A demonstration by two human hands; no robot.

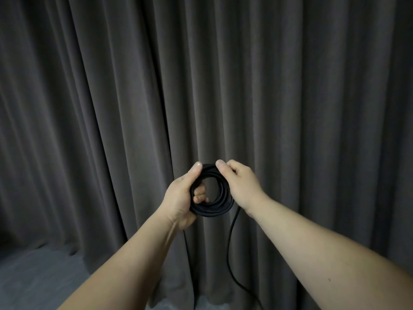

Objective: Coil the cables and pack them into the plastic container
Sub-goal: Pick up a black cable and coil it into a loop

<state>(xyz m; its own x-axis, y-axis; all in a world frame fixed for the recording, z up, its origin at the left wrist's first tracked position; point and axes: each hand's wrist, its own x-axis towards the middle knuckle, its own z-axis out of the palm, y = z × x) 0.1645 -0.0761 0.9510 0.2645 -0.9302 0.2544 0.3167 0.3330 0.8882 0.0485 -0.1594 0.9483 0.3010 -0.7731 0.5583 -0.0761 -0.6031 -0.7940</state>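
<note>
A black cable [220, 203] is wound into a round coil of several loops, held up in front of me at chest height. My left hand [182, 198] grips the coil's left side, fingers through the ring and thumb on top. My right hand [240, 182] pinches the coil's upper right edge. A loose tail of the cable [230, 247] hangs from the coil's lower right and runs down to the bottom of the view. No plastic container is in view.
A dark grey pleated curtain [290, 97] fills the background close ahead. A grey floor [40, 278] shows at the lower left under the curtain's hem.
</note>
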